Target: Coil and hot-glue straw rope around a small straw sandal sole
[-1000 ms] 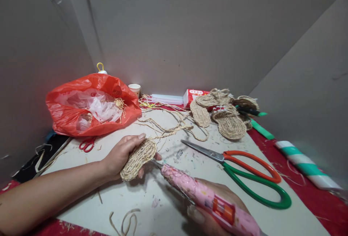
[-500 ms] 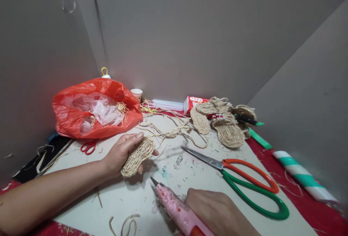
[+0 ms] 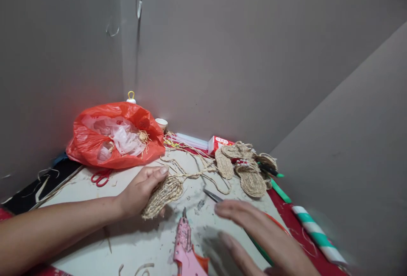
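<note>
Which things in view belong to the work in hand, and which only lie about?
Likely in the work:
- woven straw piece in the left hand
- braided cord
- pink glue gun

Probably just lying about:
- paper cup
- small red scissors
- striped object

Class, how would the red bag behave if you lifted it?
The red bag would probably sag, its thin plastic being crumpled. It looks light for its bulk, since only white plastic and straw show inside. Its wide-open mouth suggests straw might spill if tipped.
</note>
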Motion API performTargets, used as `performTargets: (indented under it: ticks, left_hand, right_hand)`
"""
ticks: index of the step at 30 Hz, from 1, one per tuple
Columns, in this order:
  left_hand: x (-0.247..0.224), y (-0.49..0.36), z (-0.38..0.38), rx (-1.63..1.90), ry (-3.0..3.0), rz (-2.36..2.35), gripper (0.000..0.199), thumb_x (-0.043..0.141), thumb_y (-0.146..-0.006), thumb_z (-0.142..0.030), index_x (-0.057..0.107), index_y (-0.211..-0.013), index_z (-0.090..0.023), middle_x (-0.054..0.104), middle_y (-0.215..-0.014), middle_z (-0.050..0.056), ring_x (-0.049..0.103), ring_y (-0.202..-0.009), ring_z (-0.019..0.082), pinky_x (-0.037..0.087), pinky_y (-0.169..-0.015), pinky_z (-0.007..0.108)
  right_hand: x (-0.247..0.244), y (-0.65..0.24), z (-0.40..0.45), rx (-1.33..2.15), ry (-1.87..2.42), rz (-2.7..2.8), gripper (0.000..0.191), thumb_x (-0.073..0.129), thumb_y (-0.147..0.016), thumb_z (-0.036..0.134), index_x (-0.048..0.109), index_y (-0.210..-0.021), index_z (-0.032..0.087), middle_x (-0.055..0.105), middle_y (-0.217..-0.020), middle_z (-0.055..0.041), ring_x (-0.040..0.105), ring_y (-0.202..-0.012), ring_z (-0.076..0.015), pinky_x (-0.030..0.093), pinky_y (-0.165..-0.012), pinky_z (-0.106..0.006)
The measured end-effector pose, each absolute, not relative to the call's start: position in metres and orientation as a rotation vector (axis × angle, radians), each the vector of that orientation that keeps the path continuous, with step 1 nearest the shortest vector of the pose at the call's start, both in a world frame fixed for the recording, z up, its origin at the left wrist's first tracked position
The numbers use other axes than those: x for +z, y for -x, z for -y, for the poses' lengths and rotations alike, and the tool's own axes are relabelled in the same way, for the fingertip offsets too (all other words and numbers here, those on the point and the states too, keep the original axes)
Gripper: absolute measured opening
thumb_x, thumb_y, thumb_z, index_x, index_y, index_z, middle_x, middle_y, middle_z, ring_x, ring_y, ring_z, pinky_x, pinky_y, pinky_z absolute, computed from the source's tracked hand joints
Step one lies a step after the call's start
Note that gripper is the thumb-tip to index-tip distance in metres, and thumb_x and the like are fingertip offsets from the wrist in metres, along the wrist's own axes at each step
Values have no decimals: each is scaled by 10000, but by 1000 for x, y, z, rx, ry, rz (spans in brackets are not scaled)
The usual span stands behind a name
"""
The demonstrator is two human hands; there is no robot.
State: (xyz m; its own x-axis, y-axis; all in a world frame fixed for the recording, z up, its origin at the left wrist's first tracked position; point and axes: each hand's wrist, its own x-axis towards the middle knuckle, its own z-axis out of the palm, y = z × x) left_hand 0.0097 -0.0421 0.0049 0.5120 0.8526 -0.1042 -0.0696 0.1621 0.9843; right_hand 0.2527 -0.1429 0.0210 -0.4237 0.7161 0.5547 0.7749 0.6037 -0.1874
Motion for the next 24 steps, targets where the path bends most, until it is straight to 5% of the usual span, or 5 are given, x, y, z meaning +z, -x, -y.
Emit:
performTargets:
  ticks: [6,11,19,24]
  left_hand:
    - [2,-8,48,770,-1271,-742,503,547,-803,-656,504,-645,-180,541,-482,-20,505,-356,98,358,-334,174]
    - [5,-7,48,782,-1274,-701,464,584,-808,-606,484,-649,-183,520,-507,-31,509,-371,91,366,-346,172]
    - [6,-8,48,828,-1245,-734,412,595,-813,-564,531,-703,-172,531,-533,-21,519,-382,105,369,-342,184]
    - [5,-10,50,901,-1252,-743,437,627,-786,-572,505,-660,-172,480,-529,-39,480,-386,87,382,-355,180]
  right_hand:
    - [32,-234,101,-304,1145,2218,414,477,-956,210,456,-1366,156,565,-1357,-157,506,-1280,-256,461,-1033,-483]
    - [38,-228,76,-114,996,2342,281,471,-956,171,582,-1209,223,727,-1020,-69,677,-975,-215,450,-1008,-550]
    - [37,-222,82,34,940,2188,189,535,-898,102,671,-1018,159,713,-871,-73,685,-776,-167,567,-665,-295]
    - [30,-217,90,1,890,2119,180,557,-879,63,647,-999,163,720,-834,-54,684,-726,-140,565,-643,-255]
